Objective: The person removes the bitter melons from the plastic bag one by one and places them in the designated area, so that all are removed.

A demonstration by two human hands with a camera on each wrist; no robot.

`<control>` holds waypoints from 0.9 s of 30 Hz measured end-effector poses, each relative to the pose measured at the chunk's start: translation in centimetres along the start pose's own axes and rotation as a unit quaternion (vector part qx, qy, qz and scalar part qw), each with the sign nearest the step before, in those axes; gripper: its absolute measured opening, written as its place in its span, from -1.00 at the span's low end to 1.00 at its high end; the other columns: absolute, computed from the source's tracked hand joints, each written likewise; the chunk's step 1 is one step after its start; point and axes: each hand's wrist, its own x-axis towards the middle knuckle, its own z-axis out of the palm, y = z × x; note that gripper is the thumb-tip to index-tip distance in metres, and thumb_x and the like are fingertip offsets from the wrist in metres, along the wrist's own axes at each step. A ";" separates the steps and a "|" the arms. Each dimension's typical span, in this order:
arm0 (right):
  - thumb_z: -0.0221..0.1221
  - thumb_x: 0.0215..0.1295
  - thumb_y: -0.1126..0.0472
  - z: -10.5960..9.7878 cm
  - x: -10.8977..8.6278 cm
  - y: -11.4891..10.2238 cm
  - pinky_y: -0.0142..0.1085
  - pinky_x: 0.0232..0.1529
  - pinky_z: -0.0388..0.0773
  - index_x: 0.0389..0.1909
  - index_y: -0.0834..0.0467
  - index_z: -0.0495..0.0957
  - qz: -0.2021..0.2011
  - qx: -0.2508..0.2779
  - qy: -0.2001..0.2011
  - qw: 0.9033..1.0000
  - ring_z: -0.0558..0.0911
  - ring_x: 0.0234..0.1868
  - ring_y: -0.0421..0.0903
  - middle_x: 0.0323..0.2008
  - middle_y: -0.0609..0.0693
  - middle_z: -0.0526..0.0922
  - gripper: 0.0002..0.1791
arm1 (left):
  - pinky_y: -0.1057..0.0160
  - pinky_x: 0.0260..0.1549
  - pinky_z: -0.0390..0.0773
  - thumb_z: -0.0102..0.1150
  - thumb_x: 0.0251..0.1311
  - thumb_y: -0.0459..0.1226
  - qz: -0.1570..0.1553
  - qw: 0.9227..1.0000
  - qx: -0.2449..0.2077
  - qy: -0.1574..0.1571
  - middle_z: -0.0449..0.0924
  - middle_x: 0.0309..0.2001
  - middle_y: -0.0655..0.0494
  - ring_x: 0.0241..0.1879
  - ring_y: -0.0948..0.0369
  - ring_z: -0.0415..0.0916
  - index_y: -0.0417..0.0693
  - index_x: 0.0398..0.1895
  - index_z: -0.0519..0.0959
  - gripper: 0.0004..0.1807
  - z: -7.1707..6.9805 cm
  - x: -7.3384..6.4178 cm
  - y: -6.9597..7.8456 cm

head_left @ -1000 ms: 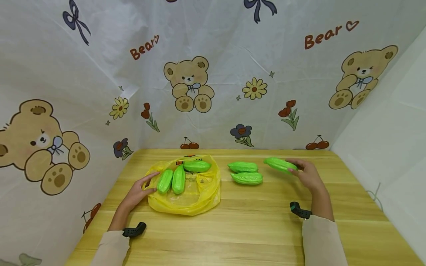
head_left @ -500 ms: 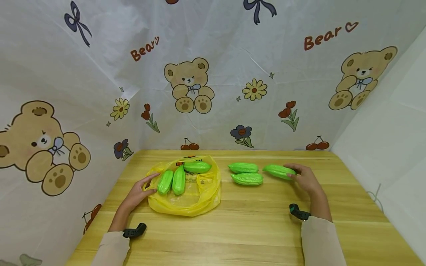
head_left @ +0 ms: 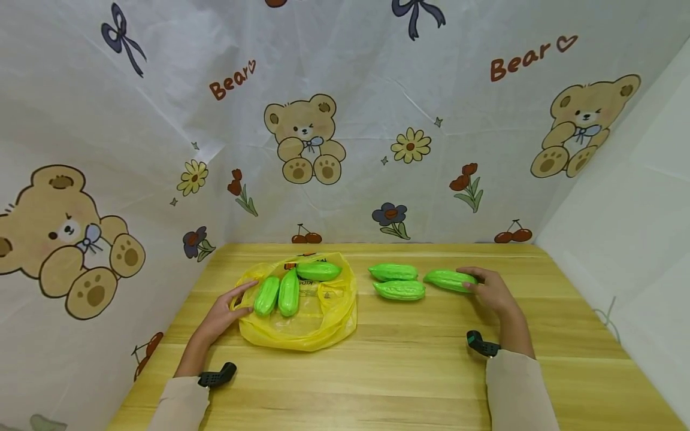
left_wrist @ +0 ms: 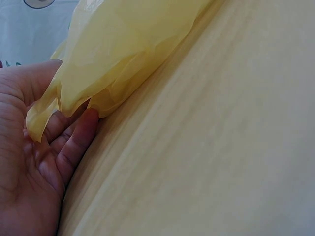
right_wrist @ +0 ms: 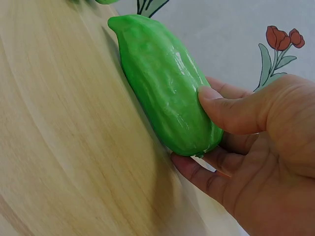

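My right hand (head_left: 494, 292) grips the blunt end of a bright green bitter melon (right_wrist: 165, 88), thumb on top and fingers beneath. This melon lies at or just above the table, right of two more bitter melons (head_left: 399, 290) lying side by side. At the left, my left hand (head_left: 218, 317) holds the edge of a yellow plastic bag (head_left: 291, 341); in the left wrist view a loop of the bag (left_wrist: 118, 64) hangs between thumb and fingers. Inside the bag's wide mouth rest three more, including an upright-pointing bitter melon (head_left: 288, 293).
A wooden table (head_left: 366, 383) spans the work area. Behind and to the left hangs a white cloth (head_left: 361, 108) printed with bears and flowers. A plain white wall (head_left: 647, 239) stands at the right, with a thin cord (head_left: 611, 317) near the table's right edge.
My right hand has lowered the bitter melon toward the table and levelled it, mostly in the first half second. The left hand and the bag stay put.
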 end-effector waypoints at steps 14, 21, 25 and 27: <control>0.05 0.48 0.43 0.2 0.2 -0.3 0.31 0.35 0.13 0.36 0.36 0.42 0.000 0.003 -0.004 1.000 0.14 0.45 0.45 0.38 0.47 0.31 -0.54 | -0.44 0.35 -0.12 0.29 0.29 -0.36 0.002 1.000 -0.003 0.001 0.19 0.51 -0.21 0.51 -0.23 -0.05 -0.14 0.47 0.37 -0.33 0.1 0.0 0.1; 0.05 0.47 0.44 0.3 0.1 -0.8 0.34 0.35 0.09 0.35 0.38 0.42 -0.002 0.002 -0.001 1.000 0.11 0.45 0.47 0.38 0.48 0.31 -0.54 | -0.41 0.34 -0.09 0.29 0.28 -0.36 0.002 1.000 -0.006 0.002 0.20 0.51 -0.20 0.48 -0.21 0.01 -0.11 0.47 0.38 -0.33 0.1 0.0 0.0; 0.05 0.47 0.45 0.4 0.0 -1.1 0.34 0.35 0.08 0.35 0.39 0.41 -0.003 0.003 0.002 1.000 0.11 0.45 0.47 0.37 0.47 0.31 -0.54 | -0.42 0.34 -0.10 0.29 0.28 -0.37 -0.002 1.000 -0.006 0.003 0.21 0.50 -0.20 0.48 -0.20 0.01 -0.11 0.47 0.38 -0.33 0.0 0.0 -0.1; 0.05 0.48 0.44 0.4 0.0 -1.1 0.34 0.36 0.08 0.35 0.39 0.41 -0.001 0.003 0.003 1.000 0.11 0.45 0.47 0.37 0.47 0.32 -0.55 | -0.43 0.34 -0.11 0.29 0.28 -0.37 -0.003 1.000 -0.007 0.003 0.21 0.50 -0.20 0.50 -0.21 -0.02 -0.11 0.47 0.38 -0.33 0.0 0.0 0.0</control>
